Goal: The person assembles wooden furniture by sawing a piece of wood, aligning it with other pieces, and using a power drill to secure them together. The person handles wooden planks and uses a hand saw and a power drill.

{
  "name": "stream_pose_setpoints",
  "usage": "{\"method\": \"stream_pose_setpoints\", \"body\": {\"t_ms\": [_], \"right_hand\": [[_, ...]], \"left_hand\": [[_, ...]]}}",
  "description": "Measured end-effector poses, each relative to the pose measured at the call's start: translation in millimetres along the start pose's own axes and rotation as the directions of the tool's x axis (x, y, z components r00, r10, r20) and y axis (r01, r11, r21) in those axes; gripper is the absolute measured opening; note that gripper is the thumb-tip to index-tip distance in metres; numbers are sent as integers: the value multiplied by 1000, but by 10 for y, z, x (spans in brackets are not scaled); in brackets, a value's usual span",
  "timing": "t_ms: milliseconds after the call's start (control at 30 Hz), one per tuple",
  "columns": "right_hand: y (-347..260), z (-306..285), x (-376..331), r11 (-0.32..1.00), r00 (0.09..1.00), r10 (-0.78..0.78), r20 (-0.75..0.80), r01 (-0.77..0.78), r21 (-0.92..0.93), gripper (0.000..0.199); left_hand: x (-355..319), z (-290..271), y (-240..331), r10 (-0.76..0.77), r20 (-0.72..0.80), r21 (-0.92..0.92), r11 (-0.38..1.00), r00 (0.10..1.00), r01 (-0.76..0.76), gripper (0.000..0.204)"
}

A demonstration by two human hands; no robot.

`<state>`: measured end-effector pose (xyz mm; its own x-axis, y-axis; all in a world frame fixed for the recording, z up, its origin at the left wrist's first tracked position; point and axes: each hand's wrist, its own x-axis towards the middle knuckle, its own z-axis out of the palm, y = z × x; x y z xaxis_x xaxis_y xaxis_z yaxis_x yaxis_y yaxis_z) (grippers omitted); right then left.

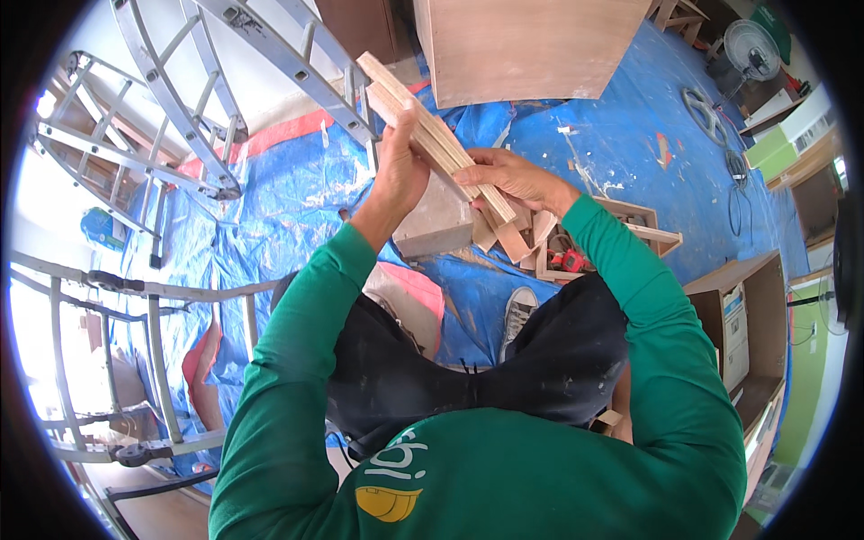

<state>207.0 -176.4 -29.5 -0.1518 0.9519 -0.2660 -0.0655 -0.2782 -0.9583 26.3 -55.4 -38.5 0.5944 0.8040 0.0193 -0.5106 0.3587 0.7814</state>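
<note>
A bundle of narrow wooden strips is held up in front of me, slanting from the upper left down to the lower right. My left hand wraps round its upper part. Toward the lower end, my right hand grips the same strips, thumb on top and the other fingers partly hidden. Beneath the bundle sits a pale block. Loose wood offcuts lie just below my right hand, beside an open wooden box with a red tool in it.
Blue plastic sheeting covers the floor. Metal ladders stand at the left, with more metal rails nearer me. A large wooden cabinet stands ahead. An open cabinet is at the right, and a fan stands far right.
</note>
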Motion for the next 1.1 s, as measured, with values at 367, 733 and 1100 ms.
{"method": "stream_pose_setpoints", "body": {"t_ms": [367, 733, 1100], "right_hand": [[43, -34, 95, 997, 995, 43, 86, -48, 60, 55], [76, -130, 17, 988, 984, 49, 173, -73, 134, 74], [27, -109, -22, 995, 979, 50, 199, -66, 77, 79]], "left_hand": [[192, -16, -156, 11, -88, 38, 999, 996, -8, 61], [53, 159, 122, 65, -113, 140, 989, 991, -49, 73], [17, 219, 108, 196, -175, 211, 965, 965, -158, 67]]}}
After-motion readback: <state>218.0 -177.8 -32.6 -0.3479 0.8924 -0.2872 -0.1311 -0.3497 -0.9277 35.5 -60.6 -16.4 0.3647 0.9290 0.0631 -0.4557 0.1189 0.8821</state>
